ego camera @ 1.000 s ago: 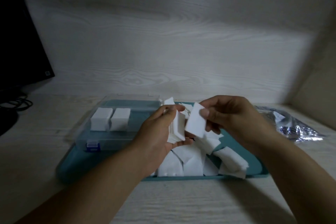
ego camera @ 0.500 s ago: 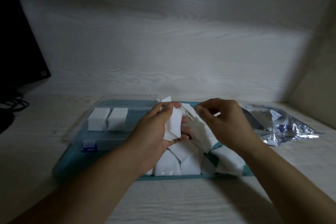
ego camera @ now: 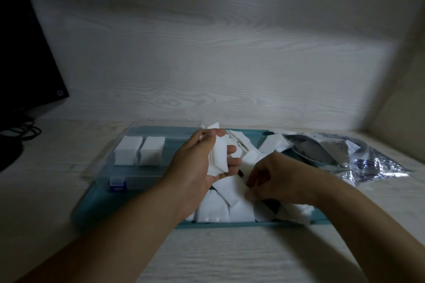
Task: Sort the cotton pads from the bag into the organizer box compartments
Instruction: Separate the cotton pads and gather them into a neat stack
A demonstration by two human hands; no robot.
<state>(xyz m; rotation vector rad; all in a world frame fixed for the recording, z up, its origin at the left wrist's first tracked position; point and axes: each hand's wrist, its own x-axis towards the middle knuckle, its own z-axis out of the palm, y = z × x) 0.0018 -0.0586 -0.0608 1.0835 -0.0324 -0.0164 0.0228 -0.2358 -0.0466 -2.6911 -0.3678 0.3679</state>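
Head view: over a teal tray (ego camera: 128, 211), the left hand (ego camera: 202, 163) grips a stack of pads (ego camera: 218, 158) while the right hand (ego camera: 276, 179), fingers curled, pinches at the loose pile (ego camera: 232, 193). Two stacks (ego camera: 140, 150) sit in the box (ego camera: 135, 174); the bag (ego camera: 358, 156) lies right. A hurried pinch may lift several pads or skew the stack. No writing is legible.
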